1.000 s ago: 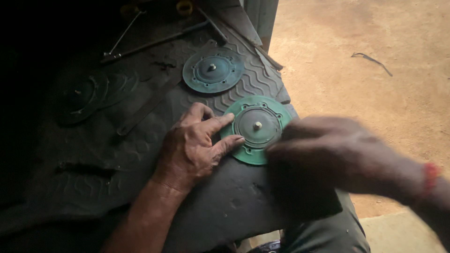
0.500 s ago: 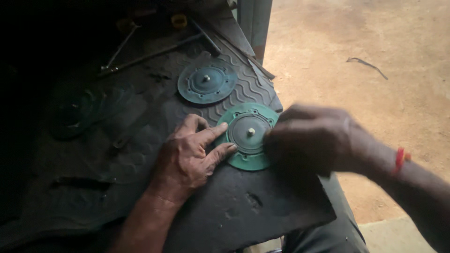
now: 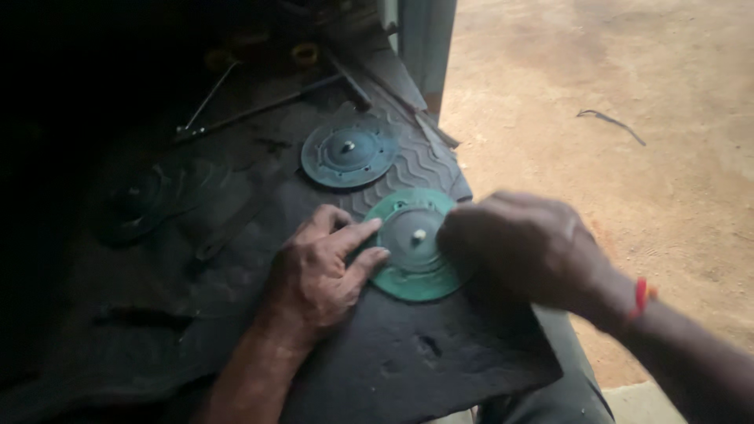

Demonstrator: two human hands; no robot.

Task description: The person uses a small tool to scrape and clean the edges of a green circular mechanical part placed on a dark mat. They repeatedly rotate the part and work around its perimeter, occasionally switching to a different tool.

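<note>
A round green metal disc with a small silver stud at its centre (image 3: 414,247) lies on a black ribbed rubber mat (image 3: 408,361), near its right edge. The left hand (image 3: 322,271) lies flat with fingers spread, two fingertips touching the disc's left rim. The right hand (image 3: 522,247) covers the disc's right side, curled and blurred; whether it grips anything cannot be told. A second, darker disc (image 3: 348,151) lies further back. Thin metal rods (image 3: 243,110) fade into the dark beyond
</note>
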